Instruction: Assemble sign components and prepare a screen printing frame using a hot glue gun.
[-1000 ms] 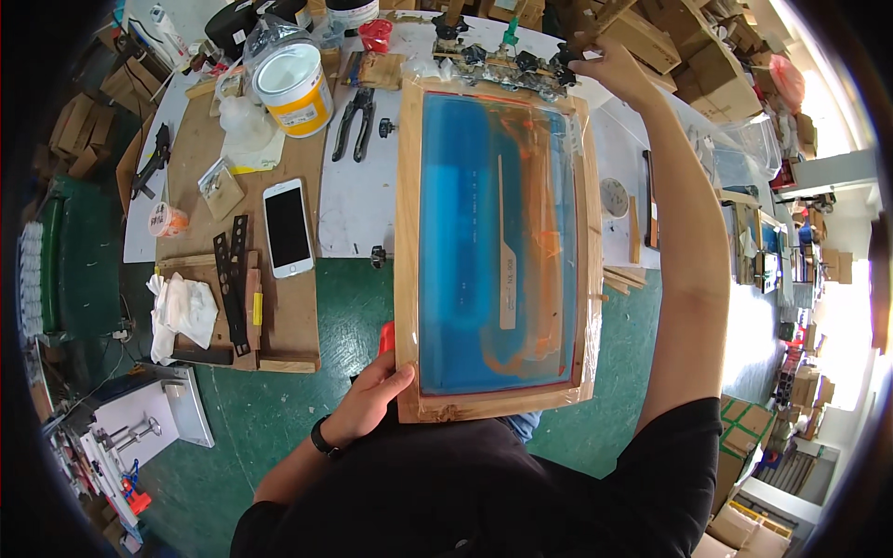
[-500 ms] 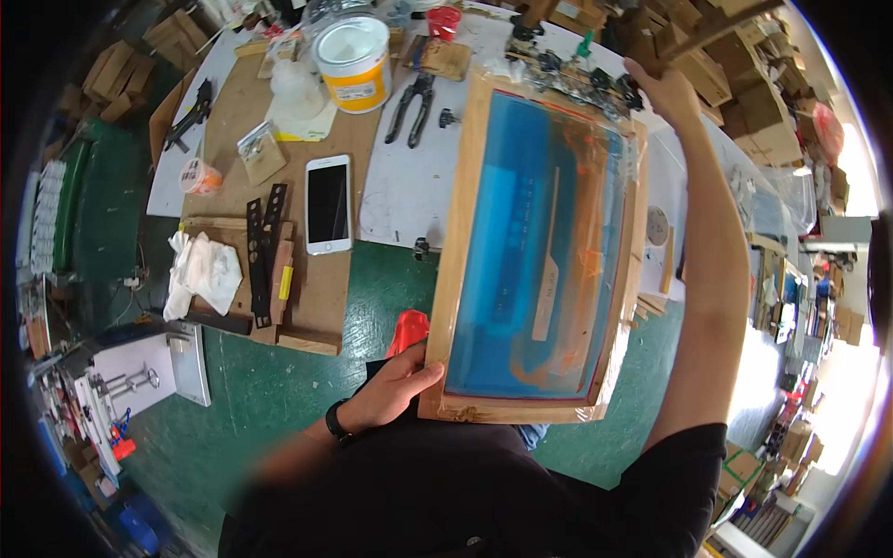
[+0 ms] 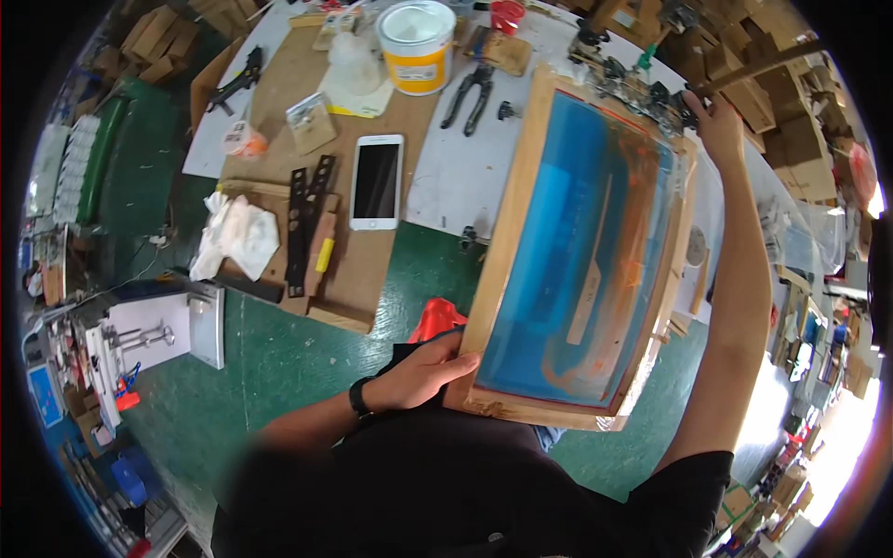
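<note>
Held a wooden screen-printing frame [image 3: 581,251] with blue mesh, streaked orange, tilted up off the green table [image 3: 307,363] in front of the body, near edge against the torso, far edge up by the clamps [image 3: 642,79]. Left hand [image 3: 423,372] wrapped around the near left corner, thumb on top of the wood, fingers underneath, closed on the frame. Right hand [image 3: 716,121] reached out to the far right corner, fingers curled over the rail there; grip itself partly hidden, but clearly on the frame. Judged rigid and fairly light for its size, awkward because long and wide; wooden rails the safe place to grab, opposite corners as seen. Mesh judged taut, fragile, probably ink-wet, so not to be touched or poked. Taped edges may be slick. Noted a round tub [image 3: 416,45], white lid, yellow wall with a pale label band, at the far edge of the brown board [image 3: 349,270]. Small clear packet [image 3: 312,121] with a card insert left of it, and a small orange-and-clear packet [image 3: 244,141] further left. White phone [image 3: 377,181] face up, dark screen, mid-board. Black pliers [image 3: 470,93] right of the tub. Crumpled white rag [image 3: 237,237] at the board's left. Cardboard boxes [image 3: 781,130] stacked far right, brown, plain.
</note>
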`<action>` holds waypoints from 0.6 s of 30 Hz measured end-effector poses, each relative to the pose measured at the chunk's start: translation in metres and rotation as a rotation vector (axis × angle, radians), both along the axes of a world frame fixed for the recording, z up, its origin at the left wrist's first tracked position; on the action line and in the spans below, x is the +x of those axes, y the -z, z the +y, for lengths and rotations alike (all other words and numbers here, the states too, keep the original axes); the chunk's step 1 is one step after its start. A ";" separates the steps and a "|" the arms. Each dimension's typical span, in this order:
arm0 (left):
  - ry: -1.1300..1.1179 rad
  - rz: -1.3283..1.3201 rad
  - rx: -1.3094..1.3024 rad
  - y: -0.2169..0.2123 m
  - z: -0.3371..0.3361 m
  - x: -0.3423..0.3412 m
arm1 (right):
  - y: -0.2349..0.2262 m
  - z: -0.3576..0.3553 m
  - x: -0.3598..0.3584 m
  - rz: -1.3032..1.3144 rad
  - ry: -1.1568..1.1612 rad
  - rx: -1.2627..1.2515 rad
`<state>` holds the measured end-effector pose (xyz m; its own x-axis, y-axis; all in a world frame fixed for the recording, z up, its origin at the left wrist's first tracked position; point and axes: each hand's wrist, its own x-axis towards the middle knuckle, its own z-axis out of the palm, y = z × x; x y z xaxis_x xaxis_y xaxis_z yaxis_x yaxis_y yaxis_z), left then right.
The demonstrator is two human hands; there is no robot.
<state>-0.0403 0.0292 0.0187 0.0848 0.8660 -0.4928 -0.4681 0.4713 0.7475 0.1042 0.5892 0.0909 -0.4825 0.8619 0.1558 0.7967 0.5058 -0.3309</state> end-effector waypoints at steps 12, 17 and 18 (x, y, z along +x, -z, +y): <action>-0.026 0.061 -0.014 0.007 -0.013 0.004 | -0.028 -0.057 0.085 0.393 -0.058 -0.027; -0.052 0.102 -0.114 0.013 -0.015 -0.001 | 0.014 -0.183 0.203 0.433 0.053 0.054; -0.051 0.107 -0.126 0.013 -0.015 -0.004 | 0.031 -0.210 0.225 0.513 0.172 -0.036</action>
